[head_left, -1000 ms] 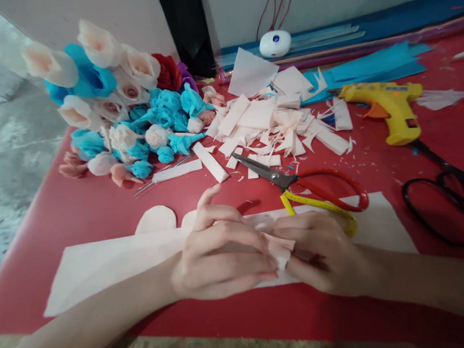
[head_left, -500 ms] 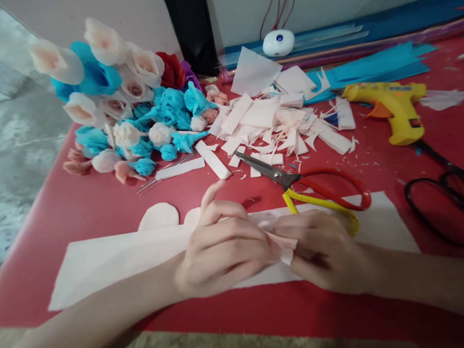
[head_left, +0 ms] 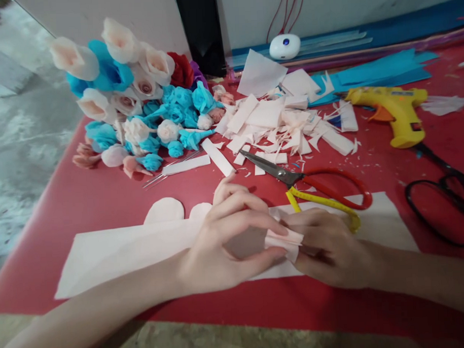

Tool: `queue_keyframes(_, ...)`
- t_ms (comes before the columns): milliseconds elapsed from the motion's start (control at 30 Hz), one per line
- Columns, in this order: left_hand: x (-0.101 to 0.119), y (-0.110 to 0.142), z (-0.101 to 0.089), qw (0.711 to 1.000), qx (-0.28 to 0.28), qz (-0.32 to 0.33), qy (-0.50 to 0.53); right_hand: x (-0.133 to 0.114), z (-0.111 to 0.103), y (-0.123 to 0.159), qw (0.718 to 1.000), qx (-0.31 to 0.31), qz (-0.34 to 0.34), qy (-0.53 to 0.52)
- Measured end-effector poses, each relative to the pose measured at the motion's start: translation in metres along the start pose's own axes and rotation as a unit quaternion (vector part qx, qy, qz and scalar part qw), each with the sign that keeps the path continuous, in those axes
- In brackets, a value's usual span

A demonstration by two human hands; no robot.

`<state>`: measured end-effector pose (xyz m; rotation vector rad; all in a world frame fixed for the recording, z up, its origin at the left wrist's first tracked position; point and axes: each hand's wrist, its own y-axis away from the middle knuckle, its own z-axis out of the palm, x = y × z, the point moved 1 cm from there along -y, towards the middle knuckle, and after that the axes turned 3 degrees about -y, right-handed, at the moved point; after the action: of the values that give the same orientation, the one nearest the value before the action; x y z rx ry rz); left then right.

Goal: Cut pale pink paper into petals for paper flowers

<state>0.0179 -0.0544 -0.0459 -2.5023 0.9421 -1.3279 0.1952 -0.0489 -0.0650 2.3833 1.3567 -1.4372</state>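
Between my two hands is a small pale pink piece of crepe paper (head_left: 283, 239), curled into folds. My left hand (head_left: 234, 240) pinches its left side between thumb and fingertips. My right hand (head_left: 329, 246) grips its right end, the fingers partly hiding it. Beneath both hands lies a long white paper strip (head_left: 132, 253). Rounded paper petals (head_left: 165, 211) stick out past the strip's far edge. Just beyond my right hand rest scissors (head_left: 281, 175) with red handles, and a yellow measuring tape (head_left: 320, 201) lies by them.
Paper flowers (head_left: 176, 107) in blue, white and pink crowd the back left. Paper scraps (head_left: 268, 114) are heaped in the middle. A yellow glue gun (head_left: 401, 112) with a black cord (head_left: 442, 212) lies at the right, near blue paper (head_left: 380, 72). A white device (head_left: 284, 47) stands behind.
My left fingers have opened out from a curled grasp into a thumb-and-finger pinch, so more of the pink paper shows. My right hand stays about where it was. The view has shifted slightly.
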Motion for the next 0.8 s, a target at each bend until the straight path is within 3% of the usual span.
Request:
queue_keyframes(200,0.0012,-0.0033,-0.0016,0.999,-0.027,-0.015,0.014,0.0023,0.0018,0.0013,1.0,-0.003,0.003,-0.023)
queue_keyframes(567,-0.0029,-0.0038,-0.0047,1.0,-0.021,0.016,-0.016,-0.0009,0.001,-0.0016,0.999,-0.003,-0.012,0.04)
queue_keyframes(800,-0.0034,-0.0042,-0.0032,0.999,-0.025,0.023,-0.008,0.0004,0.0013,0.0005,1.0,0.007,-0.002,0.028)
